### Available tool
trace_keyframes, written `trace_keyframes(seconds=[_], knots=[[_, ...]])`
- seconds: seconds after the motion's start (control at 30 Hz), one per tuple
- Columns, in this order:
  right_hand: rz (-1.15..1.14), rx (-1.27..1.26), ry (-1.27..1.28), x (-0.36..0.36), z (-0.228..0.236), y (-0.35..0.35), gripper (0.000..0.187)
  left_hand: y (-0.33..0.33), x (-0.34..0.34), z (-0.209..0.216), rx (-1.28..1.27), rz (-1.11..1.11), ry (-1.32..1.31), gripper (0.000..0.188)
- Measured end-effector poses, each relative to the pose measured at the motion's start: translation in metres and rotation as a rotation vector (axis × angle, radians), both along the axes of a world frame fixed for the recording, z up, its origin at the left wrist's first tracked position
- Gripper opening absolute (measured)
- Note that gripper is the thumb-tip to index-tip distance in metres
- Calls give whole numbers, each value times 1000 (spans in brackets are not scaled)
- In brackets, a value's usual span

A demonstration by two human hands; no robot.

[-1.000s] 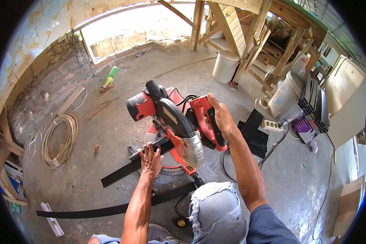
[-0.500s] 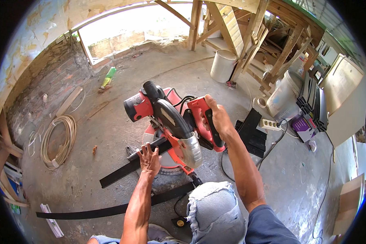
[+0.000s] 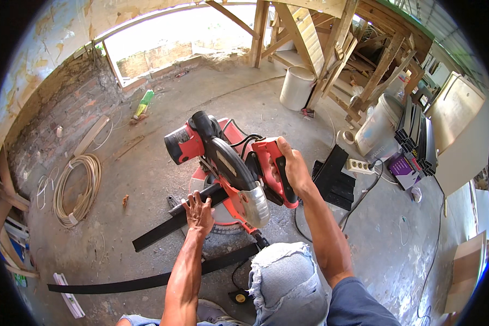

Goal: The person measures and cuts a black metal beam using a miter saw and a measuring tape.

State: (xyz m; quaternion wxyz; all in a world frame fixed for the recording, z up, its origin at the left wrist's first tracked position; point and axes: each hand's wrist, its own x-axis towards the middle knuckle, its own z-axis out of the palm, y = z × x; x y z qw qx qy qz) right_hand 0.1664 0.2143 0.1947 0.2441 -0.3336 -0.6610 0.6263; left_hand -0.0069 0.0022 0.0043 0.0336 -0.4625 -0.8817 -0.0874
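Since the earlier frames the red miter saw (image 3: pixel 228 168) head has barely shifted, the right hand (image 3: pixel 290 168) staying wrapped tight on its handle while the left hand (image 3: pixel 199 209) presses flat, fingers spread, on the long black strip (image 3: pixel 163 231) lying across the saw base on the concrete floor (image 3: pixel 119 179). This looks like the step just before the cut, which calls for lowering the blade with the strip pinned and the fingers clear. A second black strip (image 3: pixel 146 281) lies near the floor's lower edge, a coiled hose (image 3: pixel 79 190) at the left, a white bucket (image 3: pixel 297 87) behind, and the saw's cord (image 3: pixel 304 231) trails beside the knee.

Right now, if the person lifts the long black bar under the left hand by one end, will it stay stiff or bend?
The black bar looks straight and thin-walled, so probably stiff and fairly light. Being long, it may sag slightly or swing. The left hand presses it flat on the saw, so it seems unlikely to roll.
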Motion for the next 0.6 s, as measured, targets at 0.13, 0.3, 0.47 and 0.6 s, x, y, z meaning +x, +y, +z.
trace_keyframes(seconds=[0.13, 0.3, 0.47, 0.6], knots=[[-4, -19, 32, 3, -11, 2, 74, 1, 1, 2, 3, -4, -5, 39], [9, -9, 64, 9, -19, -7, 72, -3, -3, 6, -4, 10, 4, 39], [19, 44, 86, 23, -41, -6, 71, 2, 2, 6, -22, 10, -27, 38], [0, 41, 144, 28, -49, -19, 69, -2, -1, 4, -4, 3, -4, 40]])
